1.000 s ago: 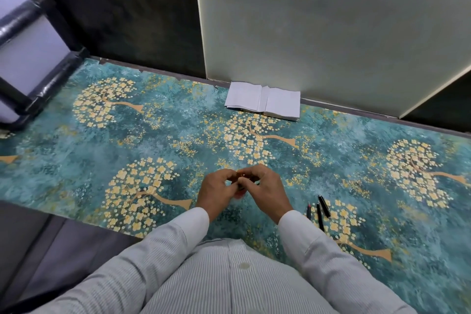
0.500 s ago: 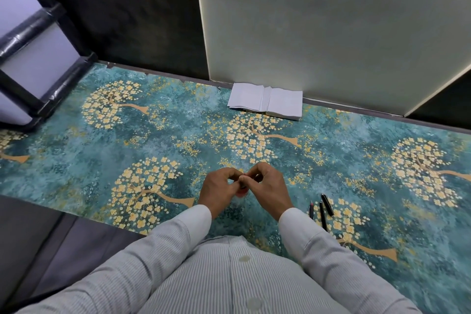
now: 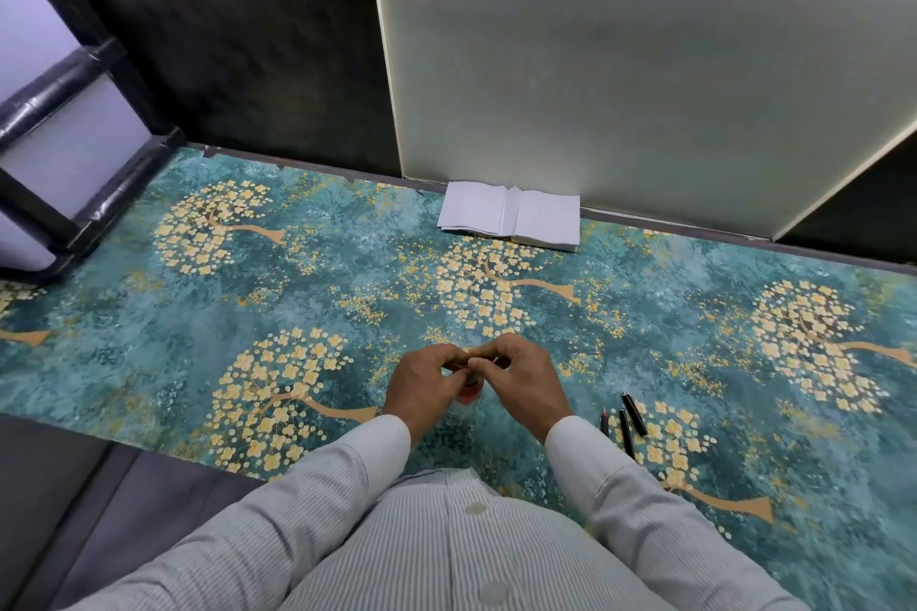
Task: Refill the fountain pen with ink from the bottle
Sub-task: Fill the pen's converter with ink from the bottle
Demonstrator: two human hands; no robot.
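Nothing has shifted since the earlier frames: the left hand (image 3: 422, 387) and right hand (image 3: 521, 385) still meet fingertip to fingertip, each grip pinched on a small, mostly hidden thing above a reddish object (image 3: 469, 393), with dark pen parts (image 3: 626, 424) lying right on the floral carpet (image 3: 149, 313) and an open notebook (image 3: 511, 216) far by the wall.

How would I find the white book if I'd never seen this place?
Look for the big pale panel standing at the far edge of the teal flowered carpet. The book lies open on the carpet right at the panel's foot, straight ahead beyond the hands. It is the only white, flat thing there; the dark pens lie much nearer.
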